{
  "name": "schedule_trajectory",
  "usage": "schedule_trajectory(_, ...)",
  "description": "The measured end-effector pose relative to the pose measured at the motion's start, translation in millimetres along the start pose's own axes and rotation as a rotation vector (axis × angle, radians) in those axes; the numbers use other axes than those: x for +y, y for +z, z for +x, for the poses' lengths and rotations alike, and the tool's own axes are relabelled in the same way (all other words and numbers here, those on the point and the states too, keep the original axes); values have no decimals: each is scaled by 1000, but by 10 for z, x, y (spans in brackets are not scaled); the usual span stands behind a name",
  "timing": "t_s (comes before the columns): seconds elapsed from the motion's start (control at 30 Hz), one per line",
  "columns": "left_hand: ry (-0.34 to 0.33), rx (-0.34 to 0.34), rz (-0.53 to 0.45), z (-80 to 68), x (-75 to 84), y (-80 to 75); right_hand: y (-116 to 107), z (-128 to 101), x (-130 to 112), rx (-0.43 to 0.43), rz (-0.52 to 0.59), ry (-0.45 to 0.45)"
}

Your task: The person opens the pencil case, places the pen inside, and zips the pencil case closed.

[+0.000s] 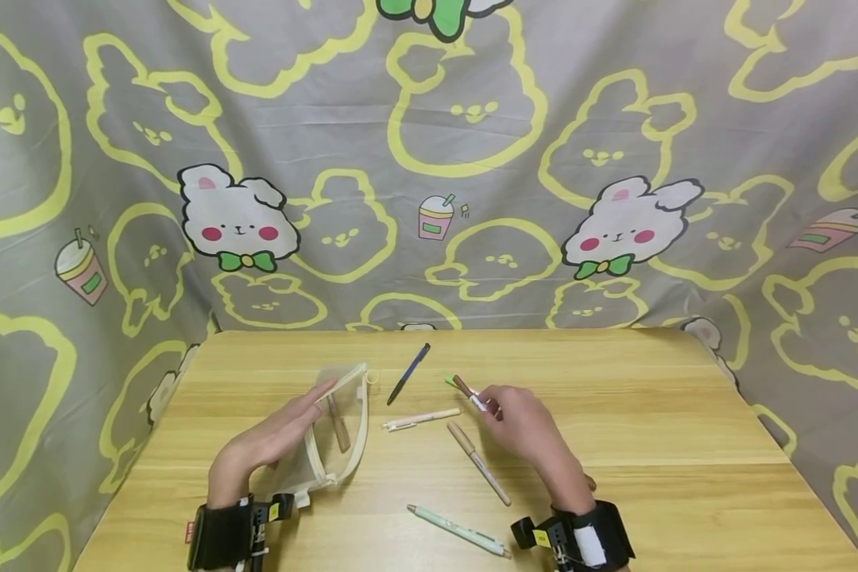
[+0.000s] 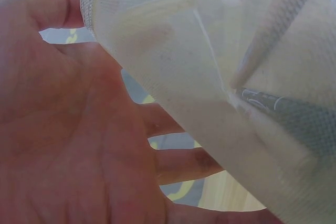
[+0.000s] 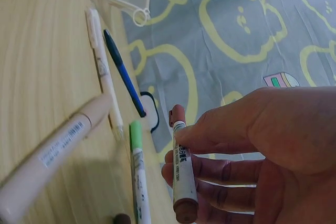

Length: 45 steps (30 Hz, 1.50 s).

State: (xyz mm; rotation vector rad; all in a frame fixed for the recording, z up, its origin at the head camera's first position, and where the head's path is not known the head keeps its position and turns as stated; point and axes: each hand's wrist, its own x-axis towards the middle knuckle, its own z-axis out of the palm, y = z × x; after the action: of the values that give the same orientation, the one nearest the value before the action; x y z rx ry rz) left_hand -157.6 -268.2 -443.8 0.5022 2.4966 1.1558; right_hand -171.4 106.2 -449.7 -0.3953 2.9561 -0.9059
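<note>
My left hand (image 1: pixel 286 429) lies with straight fingers against the raised side of a translucent mesh pouch (image 1: pixel 343 445), whose zip mouth stands open. In the left wrist view the pouch (image 2: pixel 210 66) covers the fingers of the open palm (image 2: pixel 79 129), and a pen (image 2: pixel 268 100) shows through the mesh. A brown pen (image 1: pixel 338 425) sits inside the pouch. My right hand (image 1: pixel 488 405) pinches a brown-capped marker (image 1: pixel 467 391) just above the table. The right wrist view shows that marker (image 3: pixel 181 177) between thumb and fingers, with a green-capped pen (image 3: pixel 137 177) lying beneath it.
Loose on the wooden table (image 1: pixel 651 413) lie a blue pen (image 1: pixel 409 372), a cream pen (image 1: pixel 422 419), a beige pen (image 1: pixel 479 463) and a mint pen (image 1: pixel 457 531) near the front edge. A cartoon-print cloth (image 1: pixel 429 159) hangs behind and beside the table.
</note>
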Motion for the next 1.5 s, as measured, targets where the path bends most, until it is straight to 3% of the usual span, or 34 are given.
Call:
schedule_trajectory(0.9, -9, -4, -23, -11, 9, 7, 296, 39, -314, -23, 67, -128)
schedule_trajectory(1.07, -12, -3, -26, -5, 11, 6, 349, 50, -436, -4, 68, -141)
schedule_trajectory(1.5, 10, 9, -16, -10, 0, -1, 657, 187, -843, -64, 203, -149)
